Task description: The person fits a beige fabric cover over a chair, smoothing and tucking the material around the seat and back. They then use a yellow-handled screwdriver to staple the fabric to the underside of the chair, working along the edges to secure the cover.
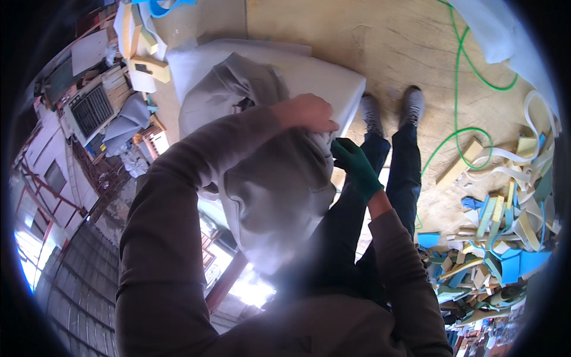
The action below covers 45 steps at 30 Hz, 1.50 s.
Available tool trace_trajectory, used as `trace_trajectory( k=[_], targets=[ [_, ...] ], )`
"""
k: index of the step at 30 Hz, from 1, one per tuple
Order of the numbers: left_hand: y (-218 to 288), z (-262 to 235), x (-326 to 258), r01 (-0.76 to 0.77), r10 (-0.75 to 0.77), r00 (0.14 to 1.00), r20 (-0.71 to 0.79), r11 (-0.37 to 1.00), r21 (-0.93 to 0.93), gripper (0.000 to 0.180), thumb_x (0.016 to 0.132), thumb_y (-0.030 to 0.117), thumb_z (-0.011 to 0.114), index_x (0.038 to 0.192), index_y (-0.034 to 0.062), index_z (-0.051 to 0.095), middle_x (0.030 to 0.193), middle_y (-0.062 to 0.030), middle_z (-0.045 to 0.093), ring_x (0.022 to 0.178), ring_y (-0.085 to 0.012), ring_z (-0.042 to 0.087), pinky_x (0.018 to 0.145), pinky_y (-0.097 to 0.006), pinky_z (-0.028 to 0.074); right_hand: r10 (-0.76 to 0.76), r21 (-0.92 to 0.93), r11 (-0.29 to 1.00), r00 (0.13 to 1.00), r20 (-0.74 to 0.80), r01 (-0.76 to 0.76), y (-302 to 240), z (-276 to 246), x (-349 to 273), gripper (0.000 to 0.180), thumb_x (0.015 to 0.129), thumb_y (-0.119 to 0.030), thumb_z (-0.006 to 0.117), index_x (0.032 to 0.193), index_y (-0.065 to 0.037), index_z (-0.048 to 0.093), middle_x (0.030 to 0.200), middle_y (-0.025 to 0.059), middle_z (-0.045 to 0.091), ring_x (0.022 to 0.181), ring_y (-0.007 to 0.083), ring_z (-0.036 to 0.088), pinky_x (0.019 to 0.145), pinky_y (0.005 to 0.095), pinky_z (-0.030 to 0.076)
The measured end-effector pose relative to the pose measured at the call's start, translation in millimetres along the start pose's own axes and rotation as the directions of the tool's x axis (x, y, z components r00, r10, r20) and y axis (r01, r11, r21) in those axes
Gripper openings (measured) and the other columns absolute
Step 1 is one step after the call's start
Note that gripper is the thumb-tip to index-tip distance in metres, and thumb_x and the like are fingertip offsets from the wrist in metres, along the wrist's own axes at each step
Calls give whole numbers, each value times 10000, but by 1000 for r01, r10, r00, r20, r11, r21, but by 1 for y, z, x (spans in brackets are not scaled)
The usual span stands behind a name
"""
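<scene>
Head: left hand (307, 113) and right hand (358, 166) pinch fabric edge (322, 147), floor (369, 41) beyond.

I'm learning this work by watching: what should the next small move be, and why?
Probably ease the bulky grey fabric piece smooth between the hands. The bare left hand and green-gloved right hand are close together at its side, where the fabric looks bunched; their exact grip is hard to see.
</scene>
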<state>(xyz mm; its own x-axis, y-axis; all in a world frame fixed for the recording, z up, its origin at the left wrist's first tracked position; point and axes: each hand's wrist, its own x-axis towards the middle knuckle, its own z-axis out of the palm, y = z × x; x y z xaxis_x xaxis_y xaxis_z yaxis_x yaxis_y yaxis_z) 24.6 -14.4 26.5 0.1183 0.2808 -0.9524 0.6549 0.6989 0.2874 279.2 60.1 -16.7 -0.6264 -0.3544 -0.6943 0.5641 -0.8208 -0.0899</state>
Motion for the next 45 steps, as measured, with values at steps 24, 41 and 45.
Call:
trace_trajectory(
  k=[24, 41, 45],
  targets=[
    [-32, -18, 2, -395, 337, 808, -484, 918, -20, 447, 1115, 463, 571, 1208, 91, 799, 1196, -174, 785, 1080, -405, 757, 986, -551, 555, -395, -927, -131, 839, 374, 351, -46, -30, 51, 172, 1011, -121, 616, 1130, -142, 738, 1107, 93, 763, 872, 354, 755, 793, 486, 620],
    [-92, 228, -145, -302, -679, 301, -670, 598, -742, 697, 1068, 466, 702, 1584, 41, 505, 1518, -268, 560, 1438, -450, 536, 1203, -514, 445, 162, -990, 104, 984, -79, -97, -145, 152, 149, 847, 911, -499, 886, 1490, 71, 649, 1412, 163, 746, 1298, 240, 692, 1132, 367, 512],
    [-100, 216, -129, -262, -670, 302, -678, 625, -735, 520, 1044, 439, 724, 1363, 32, 666, 1413, -251, 642, 1367, -462, 590, 1151, -530, 481, 199, -987, -160, 979, -49, -17, -150, 128, 182, 783, 903, -451, 898, 1426, 91, 683, 1349, 165, 771, 1222, 245, 726, 1070, 376, 548]
  ],
)
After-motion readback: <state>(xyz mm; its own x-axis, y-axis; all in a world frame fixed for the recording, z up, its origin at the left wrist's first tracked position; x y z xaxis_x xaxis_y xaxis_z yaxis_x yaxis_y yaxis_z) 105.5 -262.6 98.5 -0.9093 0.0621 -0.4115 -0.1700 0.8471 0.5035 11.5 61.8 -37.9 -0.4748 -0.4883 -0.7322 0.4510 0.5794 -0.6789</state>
